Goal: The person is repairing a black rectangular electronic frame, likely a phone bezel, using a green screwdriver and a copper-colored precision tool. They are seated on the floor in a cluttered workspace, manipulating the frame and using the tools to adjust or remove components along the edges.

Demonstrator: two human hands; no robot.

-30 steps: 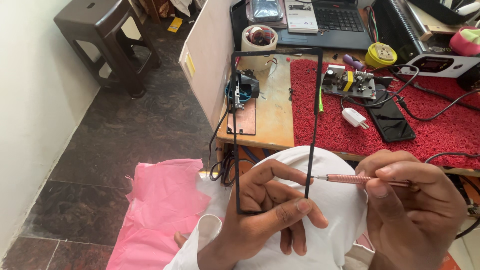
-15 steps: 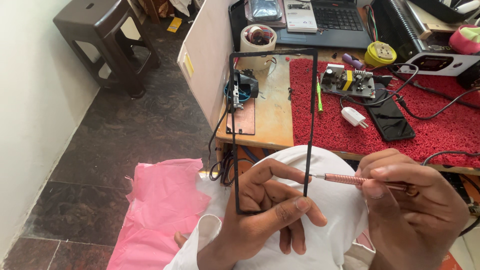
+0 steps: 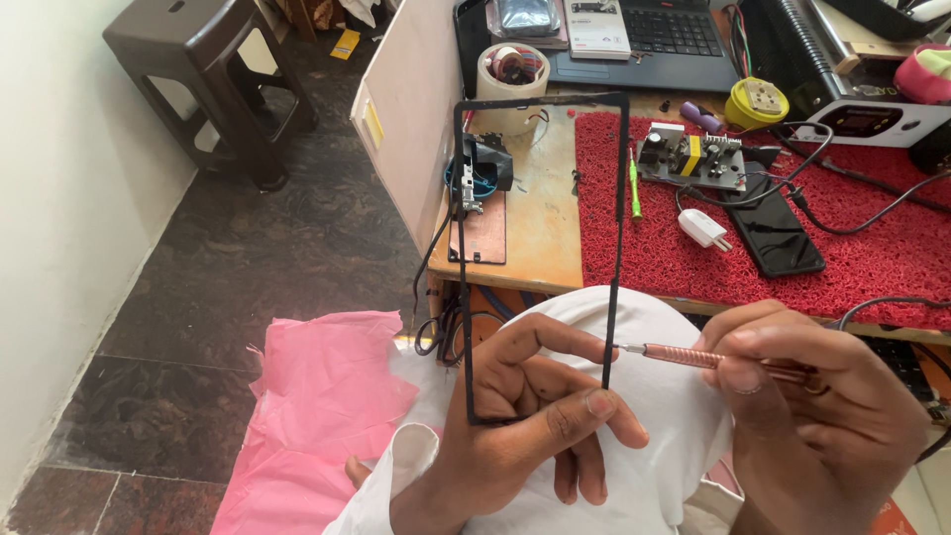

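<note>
Gripping thin black frame in left hand; right hand pinching copper tool, tip touching frame edge. Risking bending frame if pressing harder.

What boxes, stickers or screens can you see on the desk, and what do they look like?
Phone: lies flat on the red mat, a black rectangle, screen dark.
Laptop: at the back of the desk, dark keyboard; its screen is out of view.
White box: on the laptop's left side, a flat rectangle.
Yellow sticker: on the desk's pale side panel, a small rectangle.
Display: small, dark, on a white device at the right.
</note>
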